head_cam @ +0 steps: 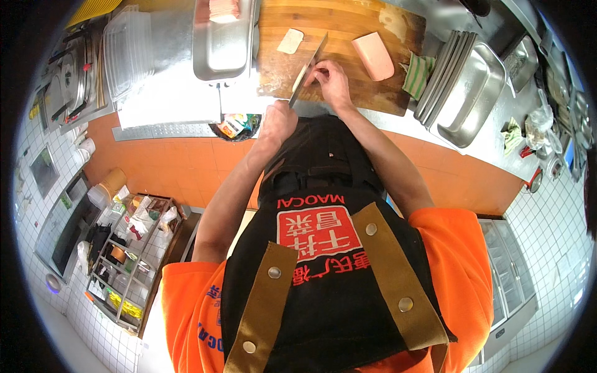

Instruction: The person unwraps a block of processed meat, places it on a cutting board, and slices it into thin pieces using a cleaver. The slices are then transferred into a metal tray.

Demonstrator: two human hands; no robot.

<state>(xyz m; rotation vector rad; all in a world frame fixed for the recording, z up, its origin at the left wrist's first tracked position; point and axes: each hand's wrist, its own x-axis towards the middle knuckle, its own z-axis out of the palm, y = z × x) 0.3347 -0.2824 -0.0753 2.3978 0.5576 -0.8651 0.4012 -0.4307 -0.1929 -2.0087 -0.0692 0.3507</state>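
My left hand (280, 120) grips the handle of a kitchen knife (308, 70), its blade slanting up and away over the wooden cutting board (338, 25). Right of the blade, the bent fingers of my right hand (330, 81) pinch a small pink piece of processed meat, mostly hidden by fingers and blade. Pale meat shows along the blade's left side. A flat pale slice (290, 41) lies on the board's left part. On its right part rests a large pink block of processed meat (374, 56). Stacked pink slices (224, 9) sit in a steel pan (221, 63) left of the board.
A green-striped cloth (418, 74) touches the board's right edge, beside stacked steel pans (471, 93). Clear plastic containers (128, 56) stand at the left. A black-lined bin (235, 127) with packaging is below the counter edge. Behind me at left is a shelf rack (133, 261).
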